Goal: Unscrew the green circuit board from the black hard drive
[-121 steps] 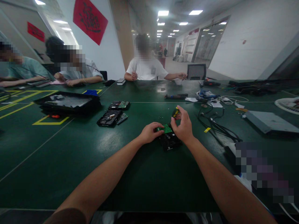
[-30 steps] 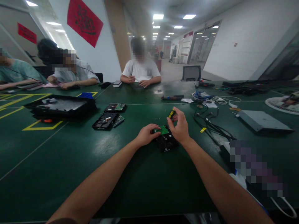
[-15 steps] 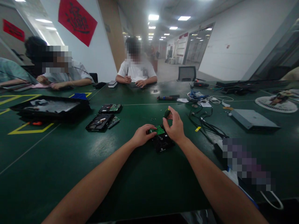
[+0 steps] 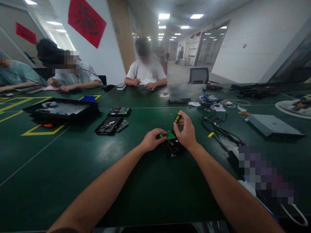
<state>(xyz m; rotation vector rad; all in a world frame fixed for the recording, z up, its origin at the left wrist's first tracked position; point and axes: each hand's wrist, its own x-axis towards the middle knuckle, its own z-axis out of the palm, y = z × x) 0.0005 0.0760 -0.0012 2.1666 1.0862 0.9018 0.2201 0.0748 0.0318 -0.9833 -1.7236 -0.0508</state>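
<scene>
The left hand rests on the green table, its fingertips pressed on the green circuit board that sits on top of a black hard drive. The drive lies flat near the centre of the table, directly ahead of the person at 12 o'clock. The right hand stands over the drive's right edge, its fingers closed round the yellow-and-black handle of a screwdriver, which is held nearly upright above the board's far side. The two hands sit close together, with the board between them. At 10 o'clock from the drive lie two opened hard drives, and beyond these a black tray. At 2 o'clock a bundle of black cables crosses the table. A person in a white shirt sits at the far edge at 12 o'clock.
</scene>
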